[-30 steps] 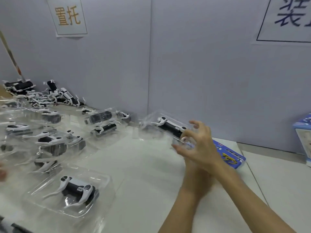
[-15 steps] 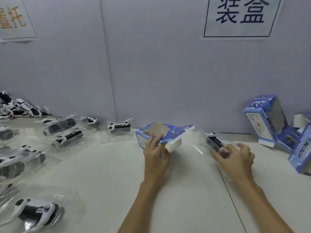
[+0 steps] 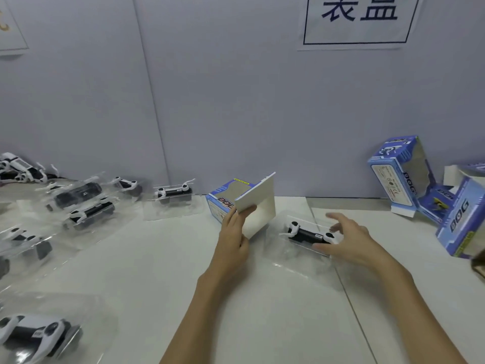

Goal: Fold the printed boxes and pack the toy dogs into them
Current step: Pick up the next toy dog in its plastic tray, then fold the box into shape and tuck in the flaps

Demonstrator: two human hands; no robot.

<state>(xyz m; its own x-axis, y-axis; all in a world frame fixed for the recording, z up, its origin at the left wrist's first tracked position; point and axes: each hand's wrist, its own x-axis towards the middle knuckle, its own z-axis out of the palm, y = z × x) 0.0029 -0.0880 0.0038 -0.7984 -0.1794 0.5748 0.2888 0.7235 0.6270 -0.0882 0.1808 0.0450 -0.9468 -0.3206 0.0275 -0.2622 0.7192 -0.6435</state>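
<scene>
Printed box (image 3: 231,198), blue with a window panel, lies on the white tabletop (image 3: 168,271) close to the back wall (image 3: 236,101), its white end flap (image 3: 258,206) raised and open toward the viewer. The left hand (image 3: 233,240) holds this flap, thumb on its near face and fingers behind its lower edge. Just right of the box, a toy dog (image 3: 308,233), black-bodied with white legs, sits in a clear plastic tray (image 3: 296,248) resting on the tabletop. The right hand (image 3: 346,240) is over the tray's right end with fingers spread and relaxed; whether the fingertips touch the tray cannot be told.

At right, well apart from the hands, folded boxes (image 3: 399,174) of the same print stand and lean together, one tilted against the wall, another (image 3: 462,219) nearer the frame edge. At left, further toy dogs in clear trays (image 3: 86,206) are spread over the tabletop, one (image 3: 174,191) near the wall beside the held box, another (image 3: 36,334) at the lower left corner. Loose dogs (image 3: 18,169) are heaped at far left. A paper sign (image 3: 359,19) with dark characters hangs on the wall above.
</scene>
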